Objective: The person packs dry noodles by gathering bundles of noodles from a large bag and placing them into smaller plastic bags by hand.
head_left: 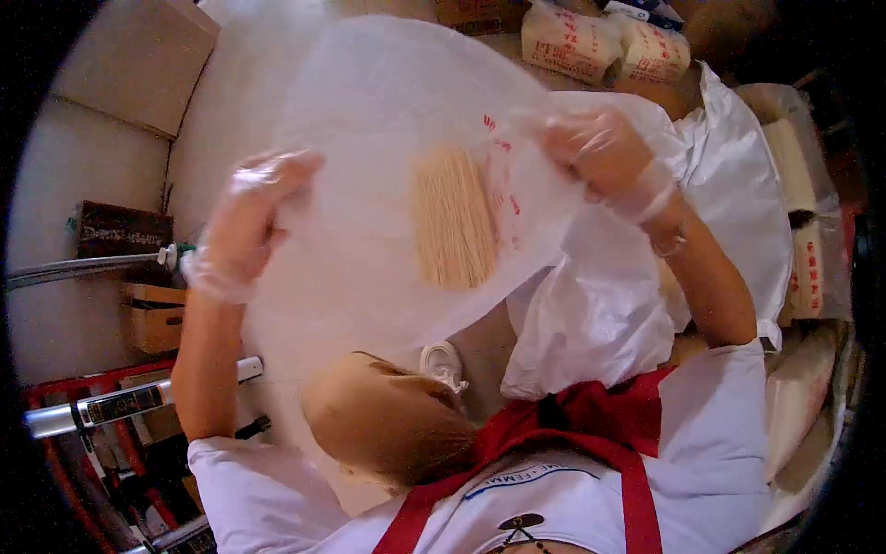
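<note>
Clock face centred on the noodle bundle (454,220), head view. Lies near mid-view against a translucent whitish sheet (369,120), strands running roughly from 12 to 6. On top of the sheet or behind a layer of it: cannot tell. Red print (498,138) on the sheet just beside the strands, from 1 to 4 o'clock.

Left hand (254,208), in clear plastic, at 9 to 10 o'clock: fingers curled, blurred, pointing toward the bundle but well apart from it. Cannot tell about a grip on the sheet.

Right hand (609,162), likewise gloved, at 2 o'clock: fingers bent, blurred, at the sheet's right-hand side, nearer the strands than on the left, not touching them. Cannot tell about a grip here either.

Reversed bearings: from left fingers, bundle between 3 and 4 o'clock; from right fingers, at 8.

Surroundings: white plastic bag (595,319) at 4 to 5 o'clock; red-printed packages (572,42) at 1; white shoe (445,365) at 6; cardboard box (155,323) at 8.
</note>
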Demonstrator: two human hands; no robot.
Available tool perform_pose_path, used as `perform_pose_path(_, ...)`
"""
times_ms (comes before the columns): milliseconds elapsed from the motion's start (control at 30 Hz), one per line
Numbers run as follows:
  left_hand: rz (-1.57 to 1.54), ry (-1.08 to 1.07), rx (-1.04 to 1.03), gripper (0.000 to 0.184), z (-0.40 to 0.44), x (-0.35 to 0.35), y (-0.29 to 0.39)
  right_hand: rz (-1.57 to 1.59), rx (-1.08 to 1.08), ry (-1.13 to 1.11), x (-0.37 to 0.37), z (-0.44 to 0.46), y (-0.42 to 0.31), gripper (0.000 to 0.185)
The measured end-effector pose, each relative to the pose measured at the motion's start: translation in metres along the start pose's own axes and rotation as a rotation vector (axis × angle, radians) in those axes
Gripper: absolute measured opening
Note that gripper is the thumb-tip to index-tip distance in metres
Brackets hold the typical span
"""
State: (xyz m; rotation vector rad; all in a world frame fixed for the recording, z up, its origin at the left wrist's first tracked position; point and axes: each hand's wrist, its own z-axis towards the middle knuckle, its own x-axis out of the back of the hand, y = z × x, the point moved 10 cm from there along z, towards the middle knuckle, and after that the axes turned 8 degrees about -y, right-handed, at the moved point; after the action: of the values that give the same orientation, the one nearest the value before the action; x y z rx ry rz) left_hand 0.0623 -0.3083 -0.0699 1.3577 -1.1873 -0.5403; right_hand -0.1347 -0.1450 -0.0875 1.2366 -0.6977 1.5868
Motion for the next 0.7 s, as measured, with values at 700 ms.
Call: perform_pose_path(700, -0.257, 0.139, 0.041, 0.015, 0.006, 0.009, 0.003, 0.891, -0.45, 0.209, 0.055, 0.011, 0.027, 0.02)
